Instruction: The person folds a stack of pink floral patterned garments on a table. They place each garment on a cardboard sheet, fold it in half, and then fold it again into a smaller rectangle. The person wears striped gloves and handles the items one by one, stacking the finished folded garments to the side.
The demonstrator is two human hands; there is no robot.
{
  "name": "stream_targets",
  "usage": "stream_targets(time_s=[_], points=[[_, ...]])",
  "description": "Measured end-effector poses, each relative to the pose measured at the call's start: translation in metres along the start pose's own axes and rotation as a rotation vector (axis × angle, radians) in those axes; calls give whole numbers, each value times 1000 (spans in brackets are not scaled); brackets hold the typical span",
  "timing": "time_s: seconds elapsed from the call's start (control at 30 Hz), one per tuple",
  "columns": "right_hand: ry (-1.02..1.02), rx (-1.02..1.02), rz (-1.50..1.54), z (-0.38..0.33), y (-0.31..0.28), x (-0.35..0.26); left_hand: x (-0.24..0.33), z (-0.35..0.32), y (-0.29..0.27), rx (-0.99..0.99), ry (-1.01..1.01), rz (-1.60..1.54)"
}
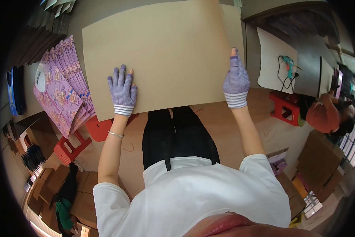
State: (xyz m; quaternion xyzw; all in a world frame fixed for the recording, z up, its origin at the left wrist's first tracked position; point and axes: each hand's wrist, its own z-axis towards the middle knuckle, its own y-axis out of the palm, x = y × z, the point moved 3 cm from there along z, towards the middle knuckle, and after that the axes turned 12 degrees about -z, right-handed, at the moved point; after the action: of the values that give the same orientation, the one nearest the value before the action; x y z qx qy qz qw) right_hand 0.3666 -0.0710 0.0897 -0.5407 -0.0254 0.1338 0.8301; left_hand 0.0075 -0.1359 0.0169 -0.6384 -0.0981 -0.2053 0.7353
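Broad sheet of plain brown cardboard (157,51), smooth and matte, roughly rectangular with softly rounded corners, lying flat over the work surface and reaching past the near edge above the lap. Left of it, a fanned stack of pink-purple flowered paper sheets (65,85), glossy, edges stepped like shingles, tips touching or nearly touching the cardboard's left edge. To the right, a white board (274,63), flat and pale, well apart from the cardboard's right edge. Below left, a red plastic stool (69,148) on the floor; another red stool (285,106) at right, near a second person in orange.

Left hand (123,91) in a striped knit glove with bare fingertips, laid flat on the cardboard near its lower edge, fingers spread and unclenched, pressing rather than gripping. Right hand (236,81) in a matching glove at the cardboard's right edge, fingers wrapped over that edge, gripping the sheet, index tip extended upward. Thin silver bracelet (116,134) on the left wrist. On the white board, a small teal glue gun (289,63) with a dark looped cord. Open floor between the stools.
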Motion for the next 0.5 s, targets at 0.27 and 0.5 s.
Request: stream_targets(time_s=[0.27,0.5], points=[[169,-126,-202,10,18,33,0,-1,1,3,6,-10],[197,-151,-147,4,27,45,2,2,-1,1,6,-1]])
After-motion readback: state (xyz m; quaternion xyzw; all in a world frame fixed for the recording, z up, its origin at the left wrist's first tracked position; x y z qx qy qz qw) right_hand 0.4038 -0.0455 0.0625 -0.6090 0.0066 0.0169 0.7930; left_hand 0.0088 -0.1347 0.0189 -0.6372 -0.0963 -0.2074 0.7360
